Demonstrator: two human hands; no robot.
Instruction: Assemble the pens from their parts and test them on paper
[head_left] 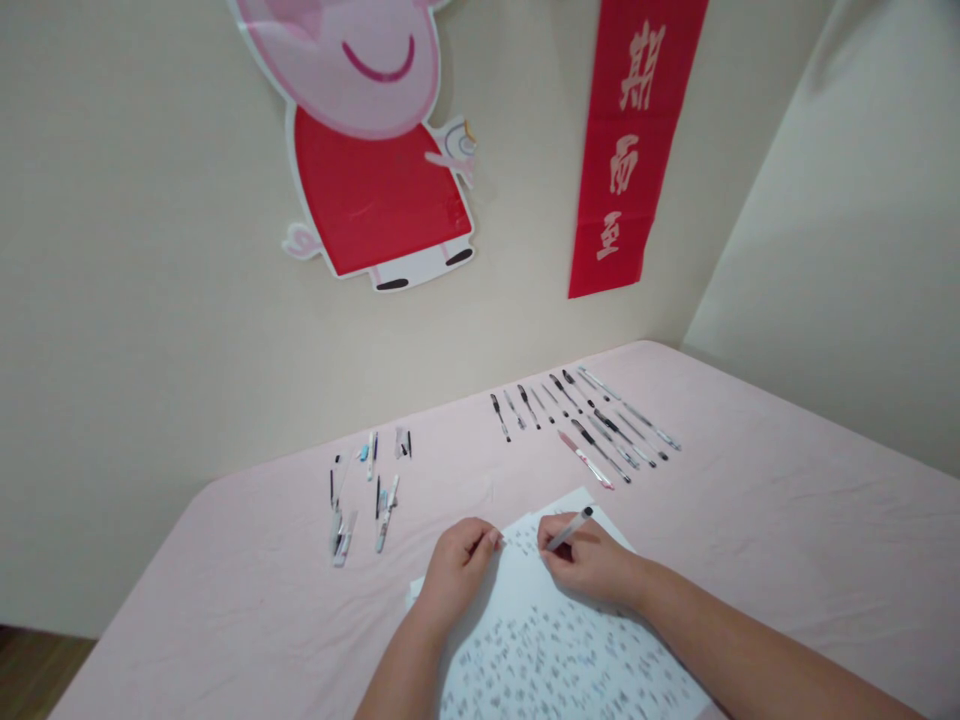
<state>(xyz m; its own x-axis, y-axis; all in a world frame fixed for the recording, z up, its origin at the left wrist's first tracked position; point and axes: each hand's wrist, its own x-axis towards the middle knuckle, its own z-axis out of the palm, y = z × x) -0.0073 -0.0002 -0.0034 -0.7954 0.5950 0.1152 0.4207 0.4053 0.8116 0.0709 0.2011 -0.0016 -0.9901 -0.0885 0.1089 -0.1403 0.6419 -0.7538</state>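
Observation:
My right hand point(589, 560) is closed around a clear-barrelled pen point(571, 527) with a black end pointing up and to the right. The pen's writing tip is hidden by my fingers, over the upper part of a white sheet of paper point(517, 590). Dense rows of small dark marks cover the lower sheet, and a few more lie between my hands. On the sheet's left side rests my left hand point(461, 560), fingers curled and thumb against the forefinger. Whatever those fingers may pinch is too small to make out. Other paper edges show beneath the sheet.
Several pens point(600, 430) lie in slanting rows at the back right, with a pink-and-white pen point(586, 460) nearest the paper. Loose pen parts point(382, 510) are spread at the left. A pink cloth point(247, 600) covers the surface, which meets a wall behind.

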